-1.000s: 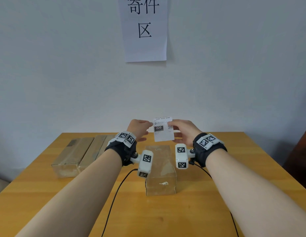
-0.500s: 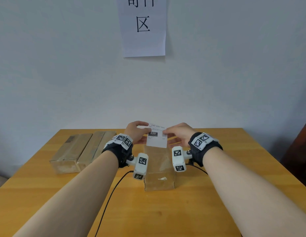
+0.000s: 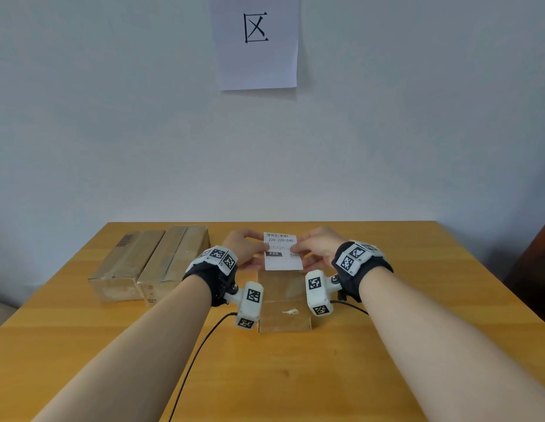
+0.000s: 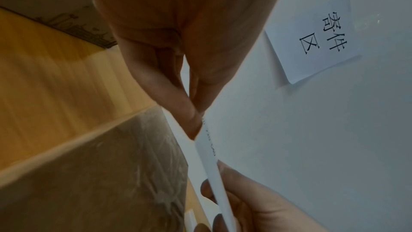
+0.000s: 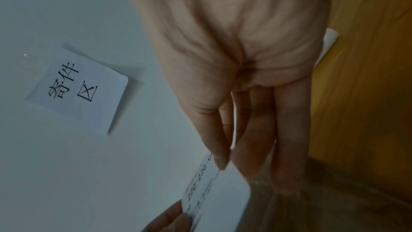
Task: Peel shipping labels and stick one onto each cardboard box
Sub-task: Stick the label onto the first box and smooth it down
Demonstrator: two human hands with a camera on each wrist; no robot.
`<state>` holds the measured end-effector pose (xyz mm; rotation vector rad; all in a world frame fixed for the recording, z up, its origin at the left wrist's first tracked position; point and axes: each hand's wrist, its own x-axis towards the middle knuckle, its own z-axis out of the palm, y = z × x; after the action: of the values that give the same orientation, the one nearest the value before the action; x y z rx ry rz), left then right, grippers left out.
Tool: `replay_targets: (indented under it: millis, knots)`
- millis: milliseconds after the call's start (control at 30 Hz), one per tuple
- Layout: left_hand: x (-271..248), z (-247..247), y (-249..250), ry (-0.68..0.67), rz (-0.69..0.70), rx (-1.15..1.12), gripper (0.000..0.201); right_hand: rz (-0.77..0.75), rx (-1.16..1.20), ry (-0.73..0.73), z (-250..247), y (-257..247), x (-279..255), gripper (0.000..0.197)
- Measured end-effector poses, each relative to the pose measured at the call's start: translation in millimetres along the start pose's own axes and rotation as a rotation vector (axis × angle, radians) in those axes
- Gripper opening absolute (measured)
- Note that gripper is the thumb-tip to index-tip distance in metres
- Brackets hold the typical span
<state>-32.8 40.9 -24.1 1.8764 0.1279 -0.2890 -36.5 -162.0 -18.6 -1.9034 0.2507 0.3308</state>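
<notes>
A white shipping label (image 3: 282,251) printed with a barcode and "220" hangs upright just above the far end of a tape-wrapped cardboard box (image 3: 284,303) in the middle of the table. My left hand (image 3: 248,249) pinches the label's left edge and my right hand (image 3: 314,246) pinches its right edge. In the left wrist view the label (image 4: 212,161) shows edge-on over the box (image 4: 100,174). In the right wrist view thumb and forefinger pinch the label (image 5: 200,188), and the other fingers stretch down towards the box (image 5: 312,209).
Two more cardboard boxes (image 3: 152,263) lie side by side at the back left of the wooden table (image 3: 295,376). A paper sign (image 3: 255,41) hangs on the wall behind. A black cable (image 3: 198,354) runs from the left wrist towards me.
Both hands have lowered the label from above the box down to just over its far end. The boxes have not moved.
</notes>
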Motion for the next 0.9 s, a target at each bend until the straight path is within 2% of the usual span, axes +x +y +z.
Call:
replay_targets:
  millis: [200,333,533,700,900]
  knots:
    - [4,5,-13,-0.015,-0.046,0.110,0.025,0.039,-0.075,-0.008,2,7,1,0.012]
    - [6,8,-18,0.000,-0.070,0.152,0.024,0.048,-0.134,0.014,4,12,6,0.028]
    - [10,10,-17,0.032,-0.059,0.292,0.019,0.037,-0.165,0.048,3,12,9,0.038]
    - [12,10,-15,0.024,-0.107,0.339,0.021,0.027,-0.180,0.056,4,12,7,0.038]
    - [14,8,-12,-0.013,-0.154,0.419,0.033,0.032,-0.227,0.050,6,8,5,0.042]
